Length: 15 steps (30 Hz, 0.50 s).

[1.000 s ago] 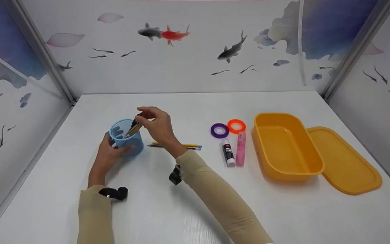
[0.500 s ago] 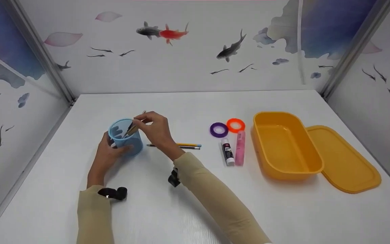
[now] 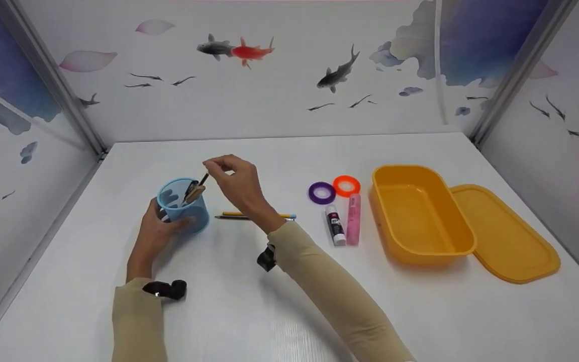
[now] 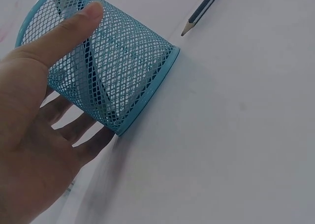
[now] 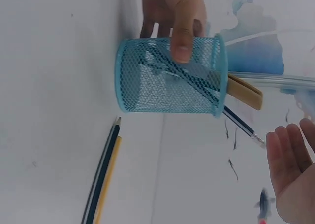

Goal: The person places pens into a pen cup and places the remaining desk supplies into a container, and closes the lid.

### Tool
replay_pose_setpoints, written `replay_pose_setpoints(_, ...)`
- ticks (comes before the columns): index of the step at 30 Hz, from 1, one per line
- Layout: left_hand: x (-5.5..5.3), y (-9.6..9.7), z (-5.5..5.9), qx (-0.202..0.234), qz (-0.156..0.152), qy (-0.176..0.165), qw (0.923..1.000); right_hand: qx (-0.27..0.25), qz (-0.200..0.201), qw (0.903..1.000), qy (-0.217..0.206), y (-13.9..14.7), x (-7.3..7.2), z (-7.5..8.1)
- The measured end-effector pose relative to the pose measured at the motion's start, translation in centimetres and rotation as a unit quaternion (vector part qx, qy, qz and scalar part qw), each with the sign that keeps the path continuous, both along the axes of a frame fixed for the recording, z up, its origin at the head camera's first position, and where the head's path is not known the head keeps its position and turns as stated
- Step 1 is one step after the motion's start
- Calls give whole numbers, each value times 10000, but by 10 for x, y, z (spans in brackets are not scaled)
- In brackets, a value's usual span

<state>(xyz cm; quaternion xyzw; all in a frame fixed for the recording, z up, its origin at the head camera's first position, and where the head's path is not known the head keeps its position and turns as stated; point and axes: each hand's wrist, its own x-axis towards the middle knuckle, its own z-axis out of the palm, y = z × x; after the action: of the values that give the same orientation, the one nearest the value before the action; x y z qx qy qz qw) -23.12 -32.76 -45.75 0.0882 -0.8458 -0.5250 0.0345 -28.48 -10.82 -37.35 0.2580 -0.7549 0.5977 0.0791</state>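
Observation:
My left hand (image 3: pixel 156 229) grips the side of a light blue mesh pen cup (image 3: pixel 196 216), its thumb across the near wall in the left wrist view. Inside lean a dark striped pencil (image 5: pixel 238 119) and a tan-handled flat tool (image 5: pixel 244 92), whose lower part shows only dimly through the mesh. My right hand (image 3: pixel 242 186) hovers just above and right of the cup's rim. In the right wrist view its fingers (image 5: pixel 285 150) are fairly straight, close beside the pencil's upper end, and appear to hold nothing.
Yellow and dark pencils (image 5: pixel 102 179) lie right of the cup. Farther right are a purple tape ring (image 3: pixel 322 193), an orange ring (image 3: pixel 346 186), a glue stick (image 3: pixel 335 226) and a pink tube (image 3: pixel 353 220). An orange-yellow box (image 3: pixel 422 216) stands beside its lid (image 3: pixel 515 241).
My right hand dips toward the cup with the pencil, then lifts up and right, away from it. The pencil now leans in the cup. My left hand keeps its grip.

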Motion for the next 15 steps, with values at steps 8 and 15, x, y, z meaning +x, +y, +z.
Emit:
replay_pose_setpoints(8,1,0,-1,-38,-45,48,10000,-475,255,9985,-97,39,5,15)
replay_pose_setpoints(15,2,-1,0,-10,-133,116,9998,-15,251,9997,-23,68,6,5)
